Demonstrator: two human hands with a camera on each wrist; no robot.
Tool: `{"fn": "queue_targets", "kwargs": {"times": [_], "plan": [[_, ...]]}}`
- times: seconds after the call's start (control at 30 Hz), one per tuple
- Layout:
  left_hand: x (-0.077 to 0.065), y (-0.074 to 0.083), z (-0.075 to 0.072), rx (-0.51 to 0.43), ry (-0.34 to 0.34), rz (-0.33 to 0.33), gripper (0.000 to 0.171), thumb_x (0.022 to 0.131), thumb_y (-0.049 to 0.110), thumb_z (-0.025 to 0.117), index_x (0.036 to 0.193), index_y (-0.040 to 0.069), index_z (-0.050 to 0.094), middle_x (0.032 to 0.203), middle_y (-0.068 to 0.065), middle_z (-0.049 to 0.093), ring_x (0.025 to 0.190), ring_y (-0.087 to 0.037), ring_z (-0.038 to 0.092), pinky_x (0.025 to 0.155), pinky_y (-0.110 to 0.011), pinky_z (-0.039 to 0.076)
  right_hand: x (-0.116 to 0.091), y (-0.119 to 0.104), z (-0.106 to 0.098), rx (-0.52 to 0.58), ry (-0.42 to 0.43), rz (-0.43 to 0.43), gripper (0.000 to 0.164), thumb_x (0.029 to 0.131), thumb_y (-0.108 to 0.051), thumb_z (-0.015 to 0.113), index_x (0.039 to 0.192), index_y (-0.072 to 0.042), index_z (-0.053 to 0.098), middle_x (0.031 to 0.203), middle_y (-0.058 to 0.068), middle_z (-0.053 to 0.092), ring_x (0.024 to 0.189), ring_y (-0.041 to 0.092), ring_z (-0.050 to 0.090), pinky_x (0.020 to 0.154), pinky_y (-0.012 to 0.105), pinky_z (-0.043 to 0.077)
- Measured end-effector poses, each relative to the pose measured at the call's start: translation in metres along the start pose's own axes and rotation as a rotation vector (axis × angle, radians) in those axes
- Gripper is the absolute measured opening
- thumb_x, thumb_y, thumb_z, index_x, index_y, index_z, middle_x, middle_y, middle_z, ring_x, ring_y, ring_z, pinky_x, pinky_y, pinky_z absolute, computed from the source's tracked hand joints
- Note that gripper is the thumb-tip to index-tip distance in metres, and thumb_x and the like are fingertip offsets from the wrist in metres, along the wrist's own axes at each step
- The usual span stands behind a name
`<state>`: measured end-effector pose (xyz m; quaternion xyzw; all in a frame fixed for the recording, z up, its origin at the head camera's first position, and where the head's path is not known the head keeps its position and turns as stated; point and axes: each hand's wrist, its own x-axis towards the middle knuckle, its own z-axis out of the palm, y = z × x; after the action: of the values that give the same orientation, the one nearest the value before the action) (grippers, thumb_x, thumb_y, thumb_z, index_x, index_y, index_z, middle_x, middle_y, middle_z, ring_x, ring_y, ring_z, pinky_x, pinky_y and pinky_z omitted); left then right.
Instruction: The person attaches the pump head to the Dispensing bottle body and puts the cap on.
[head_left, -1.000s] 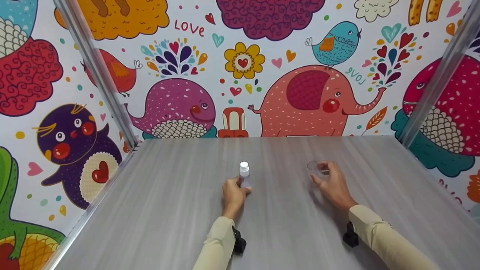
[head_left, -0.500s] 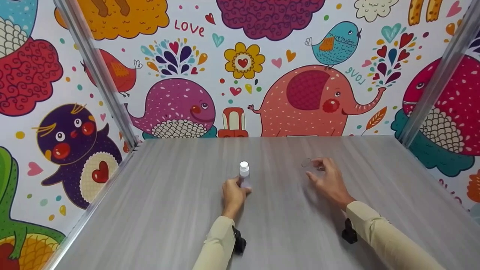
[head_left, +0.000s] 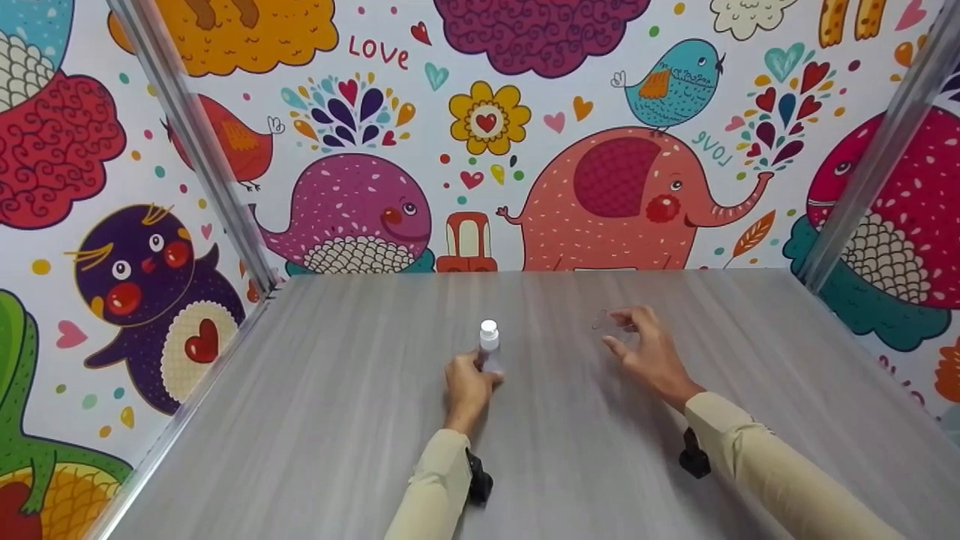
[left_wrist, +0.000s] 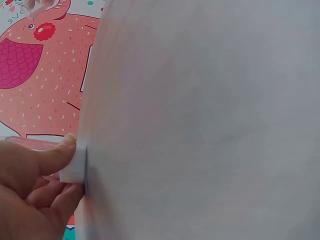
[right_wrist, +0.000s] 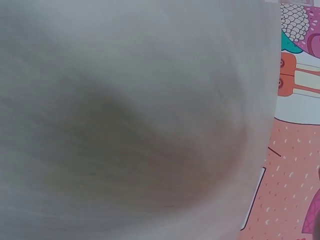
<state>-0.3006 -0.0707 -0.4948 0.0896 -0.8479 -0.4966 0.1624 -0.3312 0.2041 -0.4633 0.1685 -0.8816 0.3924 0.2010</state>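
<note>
My left hand [head_left: 466, 388] grips a small bottle [head_left: 489, 339] with a white top, upright on the table. Its clear body is mostly behind the fingers; in the left wrist view, thumb and fingers pinch a white part [left_wrist: 75, 166] at the table surface. To the right and a little farther back, my right hand [head_left: 651, 361] is raised above the table. Between its curled fingers and thumb it holds a clear, thin-walled piece like a see-through cap [head_left: 600, 320], its round rim facing the bottle. The exact shape is hard to tell.
Both hands are over a grey wood-grain table [head_left: 337, 420]. A wall [head_left: 465, 67] printed with cartoon animals rises behind it. Metal posts [head_left: 199, 150] stand at the back corners, and a metal rail [head_left: 150, 465] runs along the left edge.
My right hand has moved left and slightly away from me, bringing the clear piece closer to the bottle. The piece has tilted. My left hand and the bottle have stayed in place.
</note>
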Motion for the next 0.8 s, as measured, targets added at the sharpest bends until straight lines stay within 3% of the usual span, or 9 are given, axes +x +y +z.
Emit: {"fn": "queue_targets", "kwargs": {"times": [0.27, 0.47, 0.8], "plan": [[0.002, 0.000, 0.002, -0.012, 0.025, 0.031, 0.028, 0.067, -0.003, 0.082, 0.094, -0.003, 0.076, 0.087, -0.017, 0.076, 0.076, -0.019, 0.063, 0.069, -0.039, 0.053, 0.003, -0.010, 0.001, -0.015, -0.004, -0.022, 0.048, 0.087, -0.012, 0.076, 0.130, -0.007, 0.055, 0.121, 0.013, 0.059, 0.110, 0.026, 0.058, 0.099, 0.050, 0.050], [0.003, -0.001, 0.003, -0.015, 0.027, 0.037, 0.027, 0.067, -0.005, 0.082, 0.093, -0.004, 0.076, 0.087, -0.018, 0.076, 0.076, -0.019, 0.064, 0.070, -0.039, 0.054, 0.007, -0.017, 0.002, -0.029, -0.006, -0.061, 0.043, 0.087, -0.010, 0.076, 0.124, -0.004, 0.055, 0.116, 0.014, 0.062, 0.109, 0.029, 0.060, 0.097, 0.050, 0.050], [0.002, 0.000, 0.001, 0.006, 0.011, -0.008, 0.025, 0.070, -0.001, 0.082, 0.094, -0.001, 0.076, 0.093, -0.017, 0.076, 0.082, -0.022, 0.067, 0.075, -0.043, 0.055, 0.015, -0.026, 0.007, -0.034, 0.011, -0.183, 0.035, 0.086, -0.010, 0.077, 0.116, -0.003, 0.060, 0.110, 0.010, 0.064, 0.104, 0.027, 0.061, 0.092, 0.047, 0.052]]}}
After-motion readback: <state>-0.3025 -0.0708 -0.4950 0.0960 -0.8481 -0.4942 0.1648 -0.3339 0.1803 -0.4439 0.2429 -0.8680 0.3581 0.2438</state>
